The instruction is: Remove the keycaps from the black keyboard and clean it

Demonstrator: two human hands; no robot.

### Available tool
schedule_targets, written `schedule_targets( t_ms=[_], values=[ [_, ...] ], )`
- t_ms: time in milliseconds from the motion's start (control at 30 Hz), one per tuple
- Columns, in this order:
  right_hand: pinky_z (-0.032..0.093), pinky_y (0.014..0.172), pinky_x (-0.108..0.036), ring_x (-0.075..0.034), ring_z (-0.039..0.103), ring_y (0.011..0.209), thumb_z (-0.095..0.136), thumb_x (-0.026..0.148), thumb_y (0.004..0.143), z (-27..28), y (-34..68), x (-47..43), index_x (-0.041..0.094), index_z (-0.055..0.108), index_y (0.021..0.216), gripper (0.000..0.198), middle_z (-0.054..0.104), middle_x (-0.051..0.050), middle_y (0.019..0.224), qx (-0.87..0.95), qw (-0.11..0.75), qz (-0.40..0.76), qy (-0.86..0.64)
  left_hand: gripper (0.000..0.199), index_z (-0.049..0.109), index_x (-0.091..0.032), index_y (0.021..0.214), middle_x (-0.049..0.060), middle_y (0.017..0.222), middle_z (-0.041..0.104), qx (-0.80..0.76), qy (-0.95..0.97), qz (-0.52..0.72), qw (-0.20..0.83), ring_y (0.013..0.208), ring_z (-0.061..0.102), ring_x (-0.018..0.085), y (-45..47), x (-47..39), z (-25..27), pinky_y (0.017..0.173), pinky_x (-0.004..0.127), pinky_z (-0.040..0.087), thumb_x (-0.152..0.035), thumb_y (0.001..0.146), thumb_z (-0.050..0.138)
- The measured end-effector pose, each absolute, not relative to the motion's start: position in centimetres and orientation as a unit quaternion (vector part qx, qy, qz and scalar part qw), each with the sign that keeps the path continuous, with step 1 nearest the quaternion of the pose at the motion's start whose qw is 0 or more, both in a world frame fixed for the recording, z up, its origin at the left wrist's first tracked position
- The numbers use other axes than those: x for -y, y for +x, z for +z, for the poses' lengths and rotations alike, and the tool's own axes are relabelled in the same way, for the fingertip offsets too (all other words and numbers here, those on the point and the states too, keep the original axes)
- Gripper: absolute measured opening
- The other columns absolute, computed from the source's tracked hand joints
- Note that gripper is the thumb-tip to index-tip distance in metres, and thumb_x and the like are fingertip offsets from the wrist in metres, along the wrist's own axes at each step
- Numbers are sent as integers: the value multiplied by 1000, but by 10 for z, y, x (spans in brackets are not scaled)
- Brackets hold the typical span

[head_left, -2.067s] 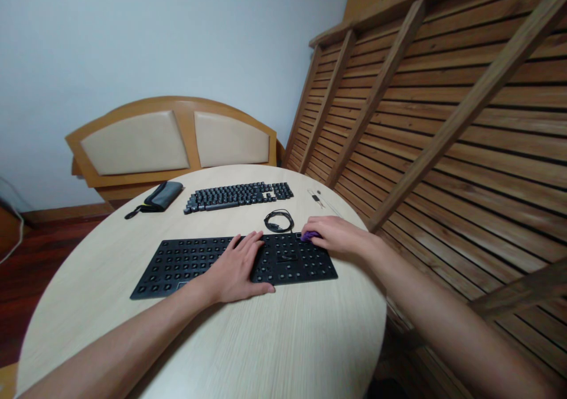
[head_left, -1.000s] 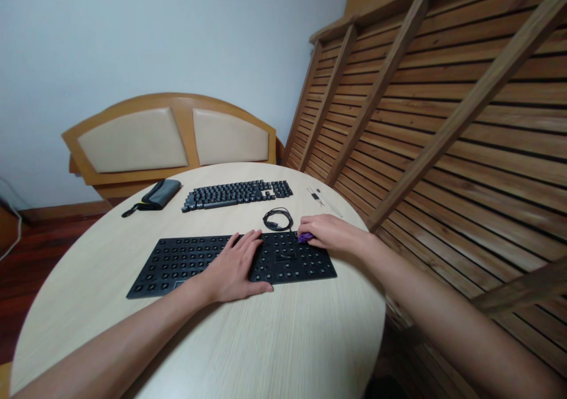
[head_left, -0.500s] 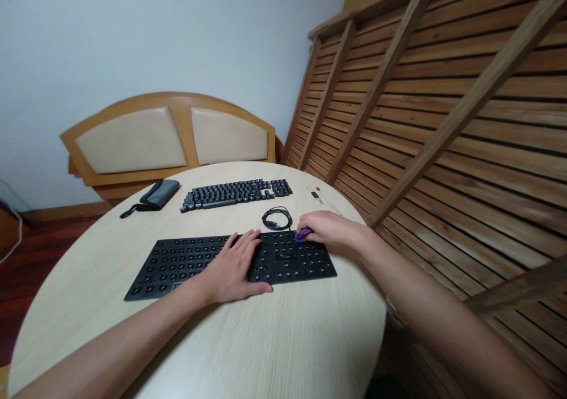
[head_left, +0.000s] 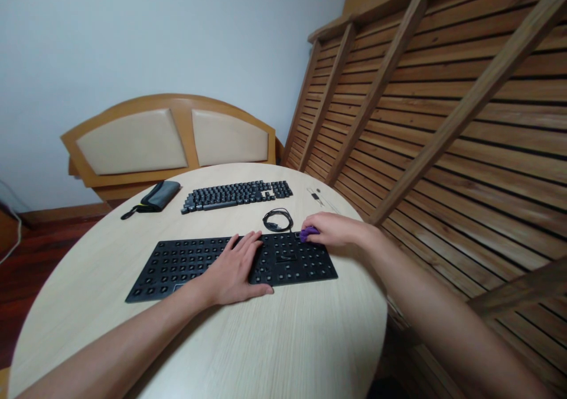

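A black keyboard base [head_left: 186, 263] with its keycaps off lies flat on the table, its bare switches showing. Across its middle rests my left hand [head_left: 234, 272], palm down with fingers spread and the thumb at the near edge. My right hand [head_left: 330, 229] is closed on a purple cloth [head_left: 309, 233] at the far right part of the base. The fingers hide part of the cloth. Just beyond the base, a coiled black cable [head_left: 277, 220] lies between the base and the loose keycaps [head_left: 234, 195], which are laid out in keyboard order.
A grey and black pouch [head_left: 160, 197] with a strap lies at the table's far left. A small wire tool [head_left: 316, 197] lies at the far right. The round pale table [head_left: 283, 340] stands near a headboard [head_left: 179, 136] and a slatted wooden frame [head_left: 443, 121].
My right hand has shifted slightly to the right along the base's far edge with the purple cloth. My left hand stays in place on the base.
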State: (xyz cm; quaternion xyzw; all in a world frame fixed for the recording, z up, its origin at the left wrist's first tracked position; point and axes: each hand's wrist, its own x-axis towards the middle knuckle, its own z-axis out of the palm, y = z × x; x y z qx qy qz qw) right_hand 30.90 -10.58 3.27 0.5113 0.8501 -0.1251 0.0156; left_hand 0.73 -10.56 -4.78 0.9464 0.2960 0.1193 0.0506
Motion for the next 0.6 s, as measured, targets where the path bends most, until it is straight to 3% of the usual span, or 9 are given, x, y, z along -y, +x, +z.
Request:
schedule_targets(
  t_ms=[233,600],
  values=[
    [45,75,-29,-23,67,92,56,27,91,29,291,109,19,71,104,21,74,-10,101,-865,-9,-68,496,96,39,-12,142,25,158,32,-298,944,125,60,146,31,41,7,105,-50,118,62,21,-84,79,48],
    [38,59,-27,-19,63,69,61,28,83,29,351,117,19,71,83,13,72,-6,79,-789,54,-91,605,95,41,-9,139,26,157,33,-306,944,107,58,145,31,41,8,107,-44,118,62,21,-83,80,47]
  ],
)
